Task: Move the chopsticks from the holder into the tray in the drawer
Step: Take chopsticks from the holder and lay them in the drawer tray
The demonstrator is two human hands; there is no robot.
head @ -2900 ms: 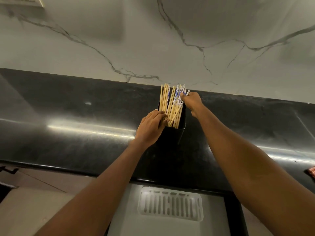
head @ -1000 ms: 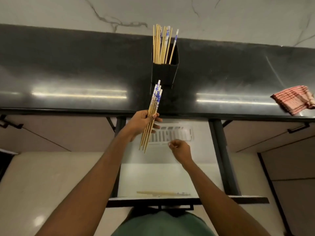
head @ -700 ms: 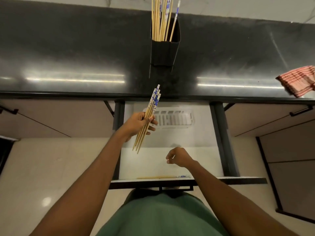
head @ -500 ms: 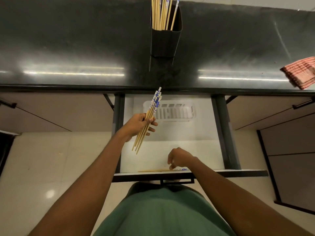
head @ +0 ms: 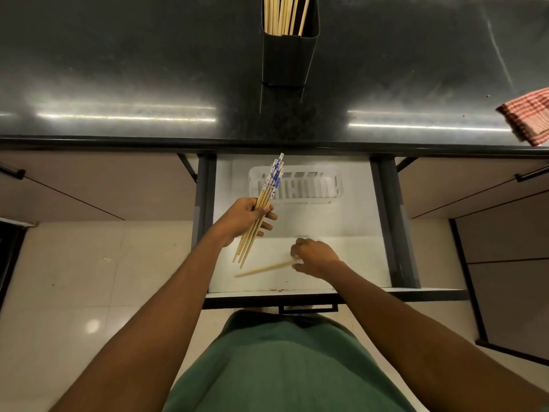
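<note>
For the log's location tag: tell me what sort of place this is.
Most likely a home kitchen: a dark polished counter, a holder of chopsticks standing on it, and an open drawer below with a white slotted tray.

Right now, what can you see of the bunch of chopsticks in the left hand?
The bunch of chopsticks is several slim sticks, seemingly pale wood, with blue-and-white patterned tops. The left hand grips them near the middle, fingers curled round. They slant, patterned ends pointing away from the person, plain tips nearer. They are over the open drawer, tops overlapping the white tray in the picture; only the hand seems to touch them.
</note>
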